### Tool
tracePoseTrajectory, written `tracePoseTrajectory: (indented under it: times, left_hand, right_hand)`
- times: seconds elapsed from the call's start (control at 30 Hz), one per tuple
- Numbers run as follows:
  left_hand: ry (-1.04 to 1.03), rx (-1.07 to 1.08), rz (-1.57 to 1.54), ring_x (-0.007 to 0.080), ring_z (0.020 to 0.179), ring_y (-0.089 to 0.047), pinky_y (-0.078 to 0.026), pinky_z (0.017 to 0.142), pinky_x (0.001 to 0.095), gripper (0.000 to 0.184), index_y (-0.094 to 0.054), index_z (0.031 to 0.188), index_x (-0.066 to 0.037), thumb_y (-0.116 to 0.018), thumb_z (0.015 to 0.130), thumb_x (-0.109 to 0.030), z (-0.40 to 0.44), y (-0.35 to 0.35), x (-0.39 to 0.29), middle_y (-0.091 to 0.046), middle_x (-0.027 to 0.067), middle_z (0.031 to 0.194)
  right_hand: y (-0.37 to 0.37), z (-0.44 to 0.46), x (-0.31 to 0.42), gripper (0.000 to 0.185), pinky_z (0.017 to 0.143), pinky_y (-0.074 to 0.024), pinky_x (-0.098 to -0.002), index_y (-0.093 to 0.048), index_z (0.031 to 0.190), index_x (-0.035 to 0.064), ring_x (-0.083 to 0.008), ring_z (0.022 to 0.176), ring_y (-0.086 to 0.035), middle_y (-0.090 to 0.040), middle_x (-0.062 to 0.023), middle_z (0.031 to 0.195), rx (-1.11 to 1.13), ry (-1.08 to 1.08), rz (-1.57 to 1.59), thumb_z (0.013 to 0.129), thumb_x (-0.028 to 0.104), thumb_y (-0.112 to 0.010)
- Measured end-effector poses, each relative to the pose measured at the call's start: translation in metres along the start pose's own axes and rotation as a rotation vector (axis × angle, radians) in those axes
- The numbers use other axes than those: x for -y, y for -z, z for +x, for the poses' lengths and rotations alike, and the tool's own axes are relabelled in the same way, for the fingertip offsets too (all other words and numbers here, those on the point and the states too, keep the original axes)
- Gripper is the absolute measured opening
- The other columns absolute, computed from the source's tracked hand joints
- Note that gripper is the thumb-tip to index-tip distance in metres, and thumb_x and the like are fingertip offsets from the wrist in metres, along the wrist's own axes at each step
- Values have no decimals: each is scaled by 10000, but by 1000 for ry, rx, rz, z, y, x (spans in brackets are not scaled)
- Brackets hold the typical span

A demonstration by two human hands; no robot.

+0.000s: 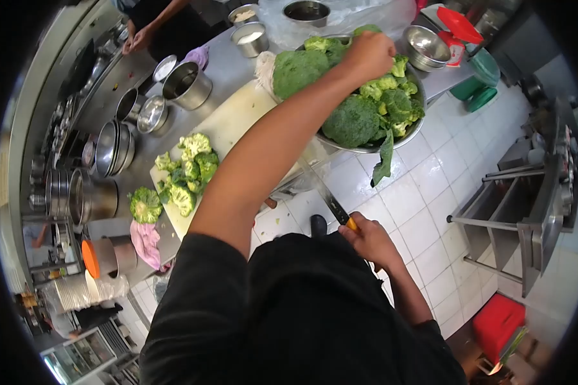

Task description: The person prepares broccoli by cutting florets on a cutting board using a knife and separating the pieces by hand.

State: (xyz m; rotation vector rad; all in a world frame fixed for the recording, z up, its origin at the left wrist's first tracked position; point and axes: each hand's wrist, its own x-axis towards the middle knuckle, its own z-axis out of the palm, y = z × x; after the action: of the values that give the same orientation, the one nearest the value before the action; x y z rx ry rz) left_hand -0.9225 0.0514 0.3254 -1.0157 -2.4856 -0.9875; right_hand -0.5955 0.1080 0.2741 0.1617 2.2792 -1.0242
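Left hand: [372,54] over the bowl near the tabletop's [223,76] right end; back of hand hides the fingers, can't tell if they grip.
Right hand: [370,238] fingers wrapped around the knife's yellow handle, off the tabletop's near edge.
Knife: [332,204] blade angled toward the board's near edge, green bits on it; tip hard to make out.
Broccoli heads: [353,120] piled in the steel bowl; [366,150] left forearm covers part of the pile. One leaf hangs over the rim.
Board: [241,119] along the near edge, middle hidden by the forearm.
Cut florets: [196,147] at the board's left end, partly behind the arm; one big piece [146,205] straddles its left edge.
Scale: [457,29] red, far right corner; markings too small to read.
Steel pot: [187,85] toward the far edge; contents dark, unclear.
Co-worker: [160,19] beyond the far edge, cut off by the frame top.
Pink cloth: [146,244] at the near-left corner.
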Motion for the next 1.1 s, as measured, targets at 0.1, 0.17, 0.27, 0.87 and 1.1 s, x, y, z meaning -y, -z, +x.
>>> tracePoseTrajectory:
  times: [0.1,0.17,0.27,0.87,1.1]
  left_hand:
    - [-3,-48,2,361,935,-677,-520,911,437,260,-742,967,-61,-702,738,-178,-11,2,-5,-701,207,950]
    - [-5,-121,-46,362,942,-666,-513,905,429,256,-742,957,-56,-700,749,-199,-30,24,-11,-704,199,953]
    - [52,-252,-48,311,903,-679,-529,853,383,289,-738,975,-57,-728,761,-252,-77,77,1,-714,164,932]
    - [895,-34,290,192,1025,-651,-496,909,322,483,-621,1274,-62,-711,804,-128,-364,340,136,-699,117,1117]
    - [942,-100,130,154,1032,-646,-479,915,293,451,-609,1282,-37,-705,852,-137,-381,344,85,-711,69,1067]
  right_hand:
    - [-1,4,0,377,716,-492,-478,-558,1069,-7,-426,796,-653,-651,-259,778,-9,11,20,944,345,-609]
    - [-5,8,-10,334,662,-483,-460,-568,1035,-9,-405,722,-652,-647,-240,744,-33,33,78,941,307,-620]
    - [-8,15,-16,281,588,-466,-418,-562,1005,6,-327,621,-633,-630,-193,683,-30,41,147,947,276,-619]
    - [4,28,28,244,420,-383,-274,-547,1056,33,-95,456,-461,-476,-8,583,64,24,181,982,263,-585]
    - [-1,28,27,265,422,-393,-278,-541,1043,28,-101,457,-469,-476,-13,584,46,-8,159,986,284,-577]
